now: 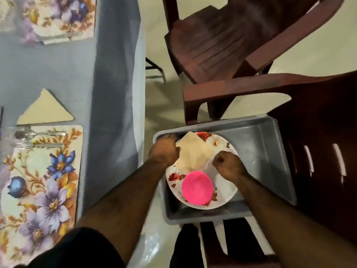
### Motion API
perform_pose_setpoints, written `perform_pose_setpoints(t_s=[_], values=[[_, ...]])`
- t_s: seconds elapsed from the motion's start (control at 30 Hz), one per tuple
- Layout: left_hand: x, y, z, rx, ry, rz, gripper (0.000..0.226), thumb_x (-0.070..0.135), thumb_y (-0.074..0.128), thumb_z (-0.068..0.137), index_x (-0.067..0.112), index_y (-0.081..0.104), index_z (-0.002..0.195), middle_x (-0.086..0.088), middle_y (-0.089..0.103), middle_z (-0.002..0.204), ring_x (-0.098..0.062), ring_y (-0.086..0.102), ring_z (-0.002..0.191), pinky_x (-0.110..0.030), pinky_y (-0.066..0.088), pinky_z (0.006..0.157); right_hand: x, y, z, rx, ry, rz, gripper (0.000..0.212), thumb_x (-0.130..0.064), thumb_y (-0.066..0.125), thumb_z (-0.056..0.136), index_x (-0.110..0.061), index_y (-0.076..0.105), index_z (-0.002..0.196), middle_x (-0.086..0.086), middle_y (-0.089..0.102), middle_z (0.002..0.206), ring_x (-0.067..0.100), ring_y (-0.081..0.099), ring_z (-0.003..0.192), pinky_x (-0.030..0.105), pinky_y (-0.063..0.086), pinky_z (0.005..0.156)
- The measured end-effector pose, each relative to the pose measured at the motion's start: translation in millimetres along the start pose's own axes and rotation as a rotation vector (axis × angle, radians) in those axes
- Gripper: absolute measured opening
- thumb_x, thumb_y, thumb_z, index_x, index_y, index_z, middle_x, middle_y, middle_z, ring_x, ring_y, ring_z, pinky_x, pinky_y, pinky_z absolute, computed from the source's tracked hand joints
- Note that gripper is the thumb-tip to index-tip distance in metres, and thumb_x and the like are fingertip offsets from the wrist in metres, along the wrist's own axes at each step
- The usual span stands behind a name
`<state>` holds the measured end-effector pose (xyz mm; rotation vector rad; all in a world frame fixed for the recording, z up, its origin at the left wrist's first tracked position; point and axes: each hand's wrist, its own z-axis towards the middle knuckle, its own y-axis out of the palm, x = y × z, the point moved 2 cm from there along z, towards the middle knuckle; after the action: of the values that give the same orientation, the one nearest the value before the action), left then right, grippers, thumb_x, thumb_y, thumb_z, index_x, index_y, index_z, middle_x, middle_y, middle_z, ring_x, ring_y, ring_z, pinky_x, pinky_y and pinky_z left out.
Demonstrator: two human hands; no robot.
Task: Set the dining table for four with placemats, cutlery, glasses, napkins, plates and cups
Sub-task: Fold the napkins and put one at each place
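Note:
A grey plastic tub (266, 144) sits on a dark chair to the right of the table. In it lies a white floral plate (226, 190) with a pink cup (197, 187) and a cream napkin (195, 151) on top. My left hand (164, 151) is curled at the napkin's left edge, by the tub's near-left corner. My right hand (229, 165) is curled at the napkin's right edge, over the plate. On the table, a floral placemat (38, 180) carries a spoon and fork (38, 139), with a folded napkin (45, 110) beyond it.
The table wears a blue-grey cloth (114, 93) that hangs over its right edge. A second floral placemat (63, 16) lies at the far left. A glass (7, 138) stands at the left edge. A brown plastic chair (222, 45) stands behind the tub.

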<state>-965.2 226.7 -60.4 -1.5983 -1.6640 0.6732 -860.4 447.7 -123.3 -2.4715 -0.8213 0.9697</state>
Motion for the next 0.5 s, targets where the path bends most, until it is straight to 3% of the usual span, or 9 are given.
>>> perform_pose_setpoints(t_s=[0.2, 0.37, 0.5], values=[[10.7, 36.8, 25.7, 0.076, -0.062, 0.134, 0.056, 0.059, 0.071, 0.089, 0.023, 0.067, 0.132, -0.004, 0.069, 0.131, -0.030, 0.064, 0.120, -0.042, 0.051, 0.103, 11.9, 12.8, 26.7, -0.011, -0.058, -0.009, 0.021, -0.025, 0.071, 0.094, -0.014, 0.076, 0.111, 0.004, 0.073, 0.119, 0.025, 0.067, 0.111, 0.031, 0.050, 0.096], [6.1, 36.9, 24.9, 0.209, -0.118, 0.051, 0.028, 0.034, 0.058, 0.101, 0.026, 0.074, 0.122, -0.003, 0.076, 0.116, -0.028, 0.071, 0.107, -0.040, 0.058, 0.091, 12.5, 14.4, 29.7, -0.033, -0.049, 0.002, 0.022, -0.031, 0.073, 0.092, -0.016, 0.076, 0.108, 0.004, 0.073, 0.119, 0.024, 0.066, 0.108, 0.033, 0.052, 0.097], [-0.1, 20.7, 17.4, 0.248, -0.104, 0.030, 0.026, 0.035, 0.058, 0.099, 0.030, 0.077, 0.116, 0.001, 0.077, 0.107, -0.026, 0.073, 0.097, -0.038, 0.060, 0.082, 5.9, 3.2, 26.3, -0.092, -0.003, 0.011, 0.026, -0.035, 0.070, 0.096, -0.017, 0.074, 0.115, 0.002, 0.073, 0.122, 0.026, 0.066, 0.113, 0.035, 0.052, 0.101]])
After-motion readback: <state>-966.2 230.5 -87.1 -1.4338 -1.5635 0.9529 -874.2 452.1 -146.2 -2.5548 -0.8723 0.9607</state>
